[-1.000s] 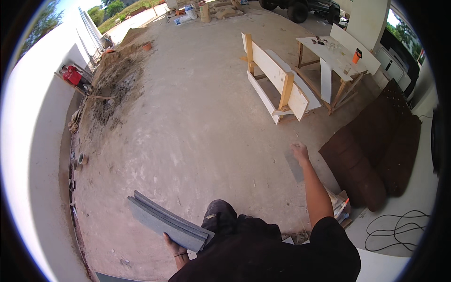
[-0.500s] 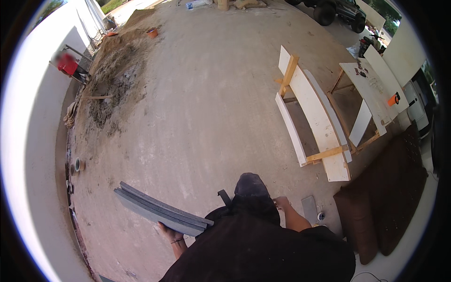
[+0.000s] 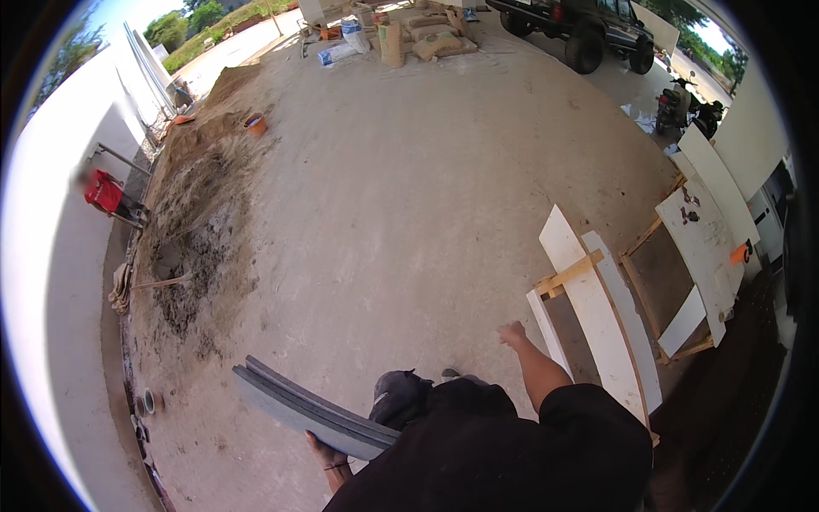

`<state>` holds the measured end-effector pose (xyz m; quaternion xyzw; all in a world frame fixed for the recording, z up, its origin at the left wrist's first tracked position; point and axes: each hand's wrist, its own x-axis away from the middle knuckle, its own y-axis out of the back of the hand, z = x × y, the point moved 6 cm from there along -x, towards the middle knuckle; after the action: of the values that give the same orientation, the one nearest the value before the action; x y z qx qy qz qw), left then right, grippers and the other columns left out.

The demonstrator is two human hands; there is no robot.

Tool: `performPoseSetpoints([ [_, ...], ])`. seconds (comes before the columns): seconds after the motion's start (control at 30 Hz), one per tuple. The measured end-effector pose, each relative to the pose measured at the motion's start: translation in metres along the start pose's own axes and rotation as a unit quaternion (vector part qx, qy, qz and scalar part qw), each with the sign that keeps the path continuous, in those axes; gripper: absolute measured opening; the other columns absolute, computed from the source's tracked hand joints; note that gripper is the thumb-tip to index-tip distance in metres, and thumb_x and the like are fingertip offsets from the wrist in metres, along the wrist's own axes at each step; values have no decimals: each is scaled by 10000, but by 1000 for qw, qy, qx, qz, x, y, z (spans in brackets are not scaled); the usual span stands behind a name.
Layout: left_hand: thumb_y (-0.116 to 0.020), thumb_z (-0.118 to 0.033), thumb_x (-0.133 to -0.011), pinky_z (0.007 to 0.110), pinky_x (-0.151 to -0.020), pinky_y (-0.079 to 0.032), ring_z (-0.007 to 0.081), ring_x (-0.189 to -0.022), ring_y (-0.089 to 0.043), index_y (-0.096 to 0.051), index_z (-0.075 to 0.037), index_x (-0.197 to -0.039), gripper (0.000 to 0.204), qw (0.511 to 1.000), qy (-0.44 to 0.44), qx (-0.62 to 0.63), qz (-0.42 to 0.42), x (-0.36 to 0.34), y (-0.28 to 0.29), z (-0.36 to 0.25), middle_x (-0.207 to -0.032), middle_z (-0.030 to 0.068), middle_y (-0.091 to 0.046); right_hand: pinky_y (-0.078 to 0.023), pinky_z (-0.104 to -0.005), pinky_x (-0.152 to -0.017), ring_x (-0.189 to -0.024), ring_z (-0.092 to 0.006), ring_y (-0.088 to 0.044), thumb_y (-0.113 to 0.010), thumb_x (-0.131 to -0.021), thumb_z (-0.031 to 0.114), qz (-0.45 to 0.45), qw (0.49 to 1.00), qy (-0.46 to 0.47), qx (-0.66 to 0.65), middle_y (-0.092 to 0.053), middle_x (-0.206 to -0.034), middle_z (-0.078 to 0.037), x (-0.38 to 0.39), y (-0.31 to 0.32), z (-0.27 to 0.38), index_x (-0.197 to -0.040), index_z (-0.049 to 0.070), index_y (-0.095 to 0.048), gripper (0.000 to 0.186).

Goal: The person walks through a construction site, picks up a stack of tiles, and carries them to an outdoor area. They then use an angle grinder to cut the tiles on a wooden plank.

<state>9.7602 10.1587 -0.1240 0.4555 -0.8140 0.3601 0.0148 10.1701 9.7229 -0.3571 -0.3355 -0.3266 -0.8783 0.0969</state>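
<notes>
A stack of long, narrow grey slabs [image 3: 303, 416] slants out to the left from my body, its upper edges darker. My left hand [image 3: 324, 450] grips the stack from below, near its close end. The fingers under the slabs are mostly hidden. My right hand [image 3: 512, 334] hangs out in front on the right with nothing in it. Its fingers look loosely bent and partly apart, and it is nearest to the low white board frame [image 3: 589, 307] without touching it.
Sand and wet mortar [image 3: 192, 256] lie along the left wall, near a person in a red shirt [image 3: 104, 190]. Full sacks [image 3: 435, 38] are stacked at the far end, beside a dark vehicle [image 3: 589, 34]. A white-topped worktable [image 3: 704, 230] stands at right.
I have moved forward, so the board frame is closer at my right. My right arm has swung forward, away from my body. The slabs remain in my left hand.
</notes>
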Motion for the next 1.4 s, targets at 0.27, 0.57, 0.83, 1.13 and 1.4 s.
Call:
performPoseSetpoints([
  [0.27, -674, -576, -777, 487, -933, -467, 313, -1090, -567, -479, -71, -1318, 765, 999, -20, -11, 45, -305, -137, -23, -1234, 117, -576, -511, -281, -668, -729, -161, -662, -629, -850, 231, -22, 927, 338, -162, -677, -839, -86, -167, 18, 600, -969, -4, -634, 264],
  [0.57, -737, -558, -721, 512, -981, -434, 335, -1142, -544, -449, -56, -1344, 850, 997, 42, -10, 56, -660, -308, -95, -1256, 127, -568, -480, -370, -529, -622, -246, -670, -605, -842, 169, 65, 970, -208, -110, -672, -811, -141, -316, -145, 445, -1020, 36, -645, 226],
  [0.83, -757, -492, -720, 505, -1000, -418, 345, -1175, -523, -437, -44, -1349, 835, 998, 54, 24, -21, -976, -428, -98, -1277, 137, -555, -489, -364, -555, -658, -244, -676, -615, -839, 166, 172, 926, -336, -4, -675, -814, -135, -446, -228, 615, -1016, 24, -646, 230],
  [1.13, -781, -472, -699, 499, -1006, -416, 345, -1159, -537, -456, -28, -1334, 840, 995, 50, 81, 17, -1313, -607, -139, -1265, 144, -568, -464, -290, -552, -709, -176, -654, -610, -863, 205, 49, 994, 102, -11, -663, -876, -109, -885, -215, 1337, -1055, 3, -621, 279],
  [1.4, -793, -454, -681, 491, -983, -442, 332, -1144, -553, -469, -20, -1319, 836, 998, -41, 53, -8, -1639, -710, -214, -1251, 143, -577, -456, -248, -585, -687, -117, -623, -588, -882, 226, 36, 945, 309, -101, -650, -806, -37, -1017, -299, 1798, -998, 22, -631, 238],
])
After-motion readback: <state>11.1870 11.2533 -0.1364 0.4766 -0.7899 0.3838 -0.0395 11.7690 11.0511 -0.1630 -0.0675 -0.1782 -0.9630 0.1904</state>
